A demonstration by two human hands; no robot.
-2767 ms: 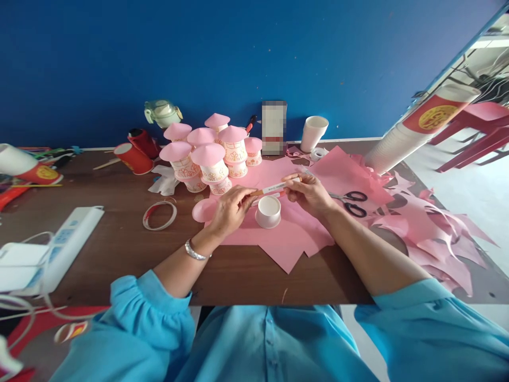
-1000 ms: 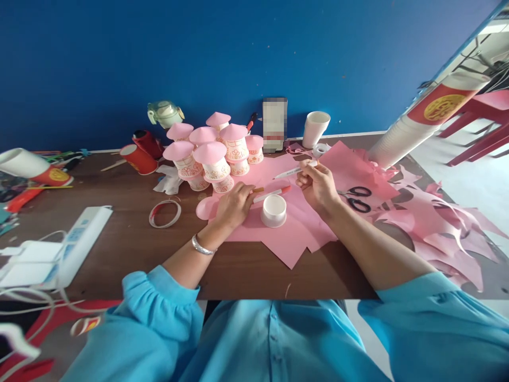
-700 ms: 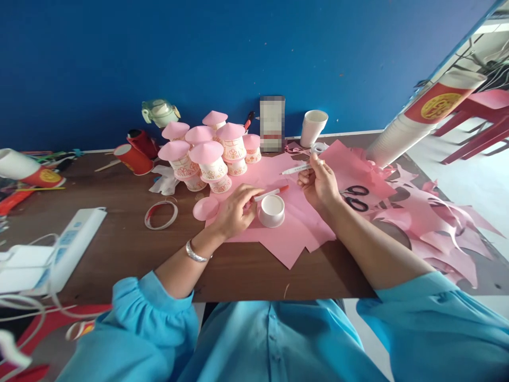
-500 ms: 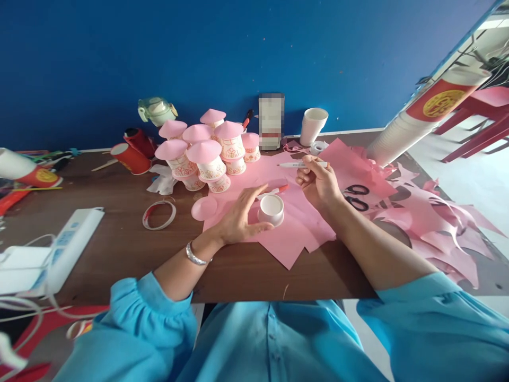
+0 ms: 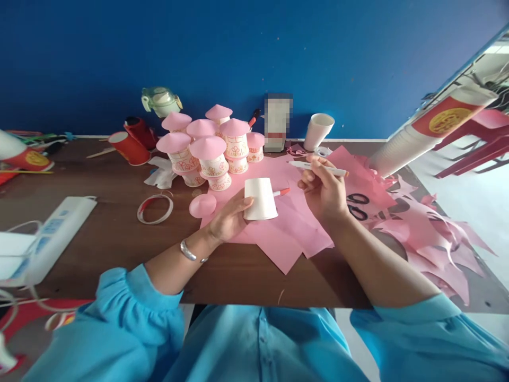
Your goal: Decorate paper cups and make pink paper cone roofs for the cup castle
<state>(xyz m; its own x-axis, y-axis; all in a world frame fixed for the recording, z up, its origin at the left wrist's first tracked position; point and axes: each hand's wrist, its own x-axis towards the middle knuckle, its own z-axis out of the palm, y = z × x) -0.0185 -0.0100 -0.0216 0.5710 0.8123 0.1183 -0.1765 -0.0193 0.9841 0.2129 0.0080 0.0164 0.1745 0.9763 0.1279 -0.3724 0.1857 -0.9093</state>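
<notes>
My left hand [image 5: 231, 216] grips a plain white paper cup [image 5: 260, 199] from its left side. The cup is tipped so its blank side wall faces me, just above sheets of pink paper [image 5: 283, 249]. Between the fingers of my right hand [image 5: 326, 188] is a white marker pen [image 5: 316, 167], its tip pointing left, away from the cup. A red marker cap [image 5: 283, 191] shows just behind the cup, on a white pen part mostly hidden by it. Left of the cup lies a pink paper cone [image 5: 202, 205].
Several decorated cups with pink cone roofs [image 5: 208, 148] stand at the back left. Black-handled scissors [image 5: 358, 207] and pink scraps [image 5: 437, 244] lie to the right, below a leaning cup stack [image 5: 429, 130]. A tape roll [image 5: 156, 221] and power strip [image 5: 63, 233] sit left.
My left hand has closed on the cup, which has turned from showing its open-looking round end to showing its side. My right hand still holds the marker pen, slightly lower and further right.
</notes>
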